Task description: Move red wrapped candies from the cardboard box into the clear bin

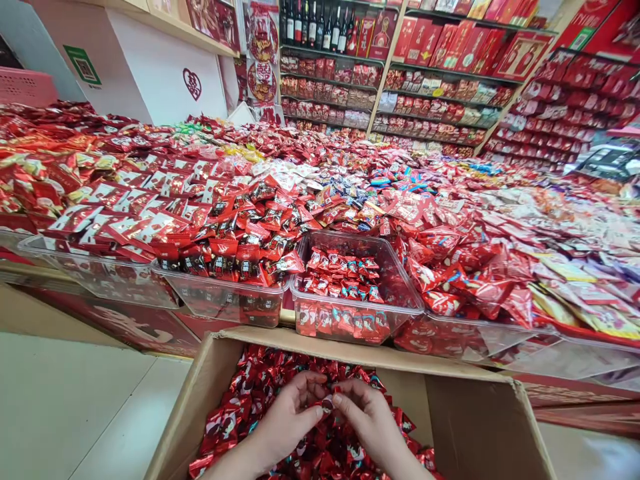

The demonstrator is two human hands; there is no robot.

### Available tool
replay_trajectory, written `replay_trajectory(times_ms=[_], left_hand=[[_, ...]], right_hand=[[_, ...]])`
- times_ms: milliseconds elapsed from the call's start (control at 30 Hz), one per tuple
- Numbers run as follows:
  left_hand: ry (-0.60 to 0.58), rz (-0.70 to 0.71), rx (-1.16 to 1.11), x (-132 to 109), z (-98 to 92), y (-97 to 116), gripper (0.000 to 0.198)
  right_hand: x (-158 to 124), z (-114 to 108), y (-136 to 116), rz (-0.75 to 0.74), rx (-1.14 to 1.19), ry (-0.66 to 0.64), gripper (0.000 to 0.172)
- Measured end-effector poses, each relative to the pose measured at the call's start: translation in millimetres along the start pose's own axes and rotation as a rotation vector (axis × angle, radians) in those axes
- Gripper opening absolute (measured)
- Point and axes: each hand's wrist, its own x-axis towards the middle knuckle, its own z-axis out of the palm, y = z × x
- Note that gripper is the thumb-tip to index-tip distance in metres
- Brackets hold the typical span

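Both my hands are down inside an open cardboard box (pixel 470 413) filled with red foil-wrapped candies (pixel 250 387). My left hand (pixel 287 417) and my right hand (pixel 367 417) meet over the pile, fingers curled, pinching a small wrapped candy (pixel 327 402) between their fingertips. Just beyond the box stands a clear plastic bin (pixel 400 293), partly filled with the same kind of red candies (pixel 345 273).
A wide display counter of heaped red candy packets (pixel 210 200) in clear bins (pixel 225 300) spreads behind the box. Shelves (pixel 425 87) of red boxes and wine bottles (pixel 313 27) line the back wall. Pale floor tiles (pixel 75 407) lie at left.
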Motion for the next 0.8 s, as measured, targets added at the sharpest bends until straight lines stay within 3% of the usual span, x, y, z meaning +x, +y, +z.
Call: replay_trajectory(times_ms=[100, 200, 300, 367, 467, 567, 667, 800], left_hand=[[0.008, -0.019, 0.030, 1.5, -5.0, 0.9, 0.023], [0.085, 0.001, 0.166, 5.8, -10.2, -7.8, 0.013], [0.081, -0.023, 0.229, 7.4, -11.8, -18.9, 0.012], [0.050, -0.043, 0.254, 6.7, -11.7, -22.5, 0.012], [0.045, -0.040, 0.333, 6.0, -12.5, -22.3, 0.013], [0.045, -0.063, 0.377, 7.2, -15.1, -19.9, 0.013], [0.002, -0.092, 0.419, 7.6, -16.7, -17.2, 0.015], [-0.014, -0.116, 0.528, 4.9, -15.1, -13.5, 0.018]], right_hand=[[-18.3, -16.1, -46.5, -0.201, -0.222, 0.023, 0.017], [-26.2, -40.6, -113.7, -0.442, -0.303, 0.035, 0.014], [-0.4, -63.9, -172.3, -0.510, -0.395, 0.153, 0.016], [34.3, -71.3, -194.5, -0.464, -0.522, 0.113, 0.016], [91.0, -63.6, -201.3, -0.320, -0.730, -0.186, 0.019], [128.5, -39.8, -191.2, -0.163, -0.958, -0.420, 0.018], [141.5, -16.2, -181.4, -0.090, -1.093, -0.514, 0.013], [142.6, 0.2, -178.5, -0.089, -1.209, -0.539, 0.014]])
